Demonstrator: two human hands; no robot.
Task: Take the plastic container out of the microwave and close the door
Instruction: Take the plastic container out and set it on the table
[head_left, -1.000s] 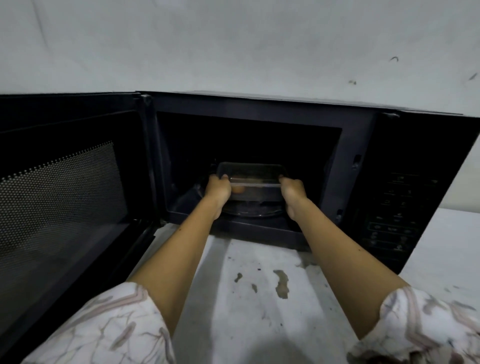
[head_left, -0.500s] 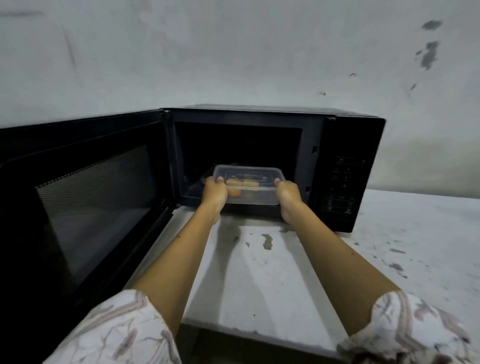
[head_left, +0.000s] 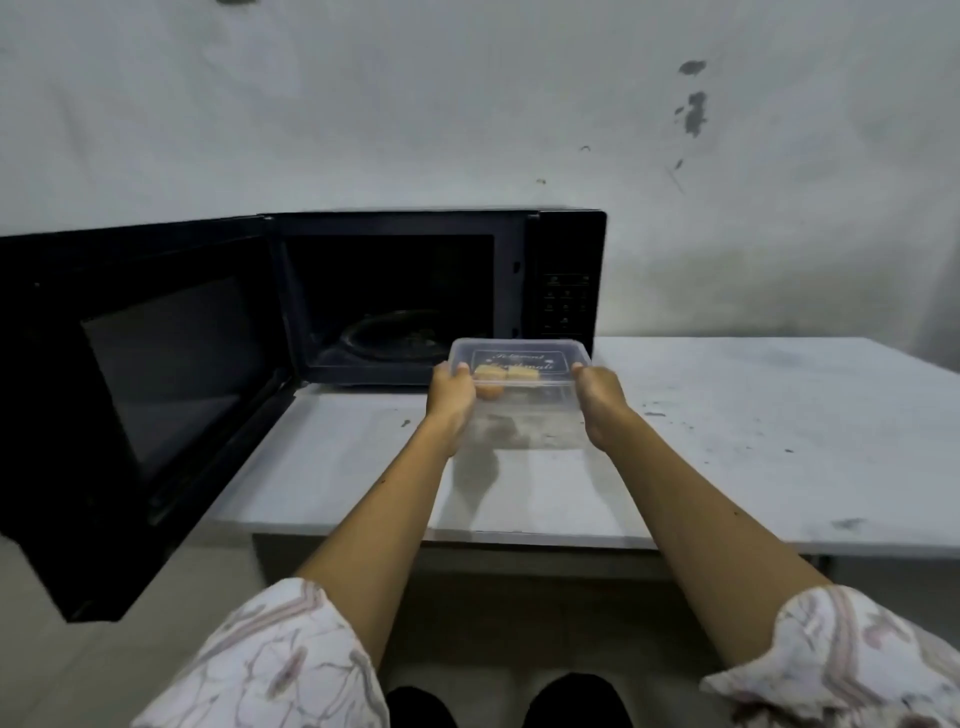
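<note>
A clear plastic container (head_left: 522, 400) with a lid and some yellowish food inside is held just above the white table, in front of the microwave's right side. My left hand (head_left: 451, 402) grips its left end and my right hand (head_left: 601, 402) grips its right end. The black microwave (head_left: 566, 244) stands at the back of the table against the wall. Its door (head_left: 130, 374) is swung wide open to the left, past the table's edge. Inside the dark cavity, the glass turntable (head_left: 395, 335) lies bare.
The white table (head_left: 753, 426) stretches to the right with small dark marks on it. Its front edge runs below my forearms. A stained white wall (head_left: 467, 104) rises behind. My dark shoes (head_left: 587, 701) show on the floor at the bottom.
Both hands have drawn the container out of the cavity and to the right, over the table. The camera has backed away, so the microwave looks smaller.
</note>
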